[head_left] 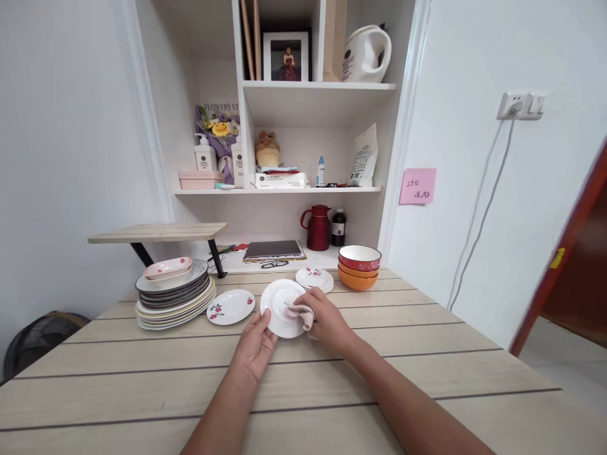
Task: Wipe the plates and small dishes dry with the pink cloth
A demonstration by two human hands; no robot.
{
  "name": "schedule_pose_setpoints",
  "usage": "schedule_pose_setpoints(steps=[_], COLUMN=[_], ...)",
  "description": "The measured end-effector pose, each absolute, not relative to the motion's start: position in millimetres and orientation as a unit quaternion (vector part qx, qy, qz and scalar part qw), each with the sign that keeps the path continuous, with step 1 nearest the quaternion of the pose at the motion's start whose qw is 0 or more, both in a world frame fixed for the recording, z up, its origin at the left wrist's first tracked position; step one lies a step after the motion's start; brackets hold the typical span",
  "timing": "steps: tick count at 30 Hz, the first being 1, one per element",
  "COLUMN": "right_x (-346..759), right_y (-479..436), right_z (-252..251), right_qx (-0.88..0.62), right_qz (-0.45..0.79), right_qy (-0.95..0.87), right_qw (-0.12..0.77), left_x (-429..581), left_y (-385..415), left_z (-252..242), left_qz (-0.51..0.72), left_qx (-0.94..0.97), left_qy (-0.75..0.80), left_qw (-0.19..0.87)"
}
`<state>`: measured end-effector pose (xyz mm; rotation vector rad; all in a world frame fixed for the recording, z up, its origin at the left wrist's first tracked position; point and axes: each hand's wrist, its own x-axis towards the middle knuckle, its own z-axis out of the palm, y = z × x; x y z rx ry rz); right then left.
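My left hand grips the near-left rim of a white plate, thumb on the upper face. The plate is tilted a little, with its plain underside and foot ring towards me. A pale pink cloth is bunched in my right hand, pressed against the plate's right half. To the left a small white plate with red flowers lies on the table. Just behind my right hand sits a short stack of similar flowered plates, partly hidden by the held plate and the hand.
Stacked plates topped by a pink oval dish stand at the left, beside a raised wooden stand. Nested bowls are at the right. Behind are a closed laptop, glasses and a red thermos jug.
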<state>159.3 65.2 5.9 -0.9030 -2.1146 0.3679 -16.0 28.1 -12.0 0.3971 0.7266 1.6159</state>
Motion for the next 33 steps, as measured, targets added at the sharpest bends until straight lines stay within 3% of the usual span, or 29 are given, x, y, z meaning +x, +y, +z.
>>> schedule_pose_setpoints(steps=[15, 26, 33], right_x=[136.6, 171.8, 173.6], right_y=[32.5, 72.0, 74.7], right_z=[18.3, 19.4, 10.3], right_qx=[-0.270, -0.428, -0.511], right_qz=[-0.016, 0.103, 0.204], right_qy=[-0.923, -0.774, -0.752], right_qw=[0.273, 0.455, 0.362], left_x=[-20.1, -14.6, -15.1], left_y=[27.7, 26.7, 31.1], left_z=[-12.5, -12.3, -12.4], left_qz=[0.666, 0.645, 0.718], left_qx=[0.227, 0.240, 0.195], left_qy=[0.312, 0.325, 0.329], left_qw=[0.639, 0.648, 0.582])
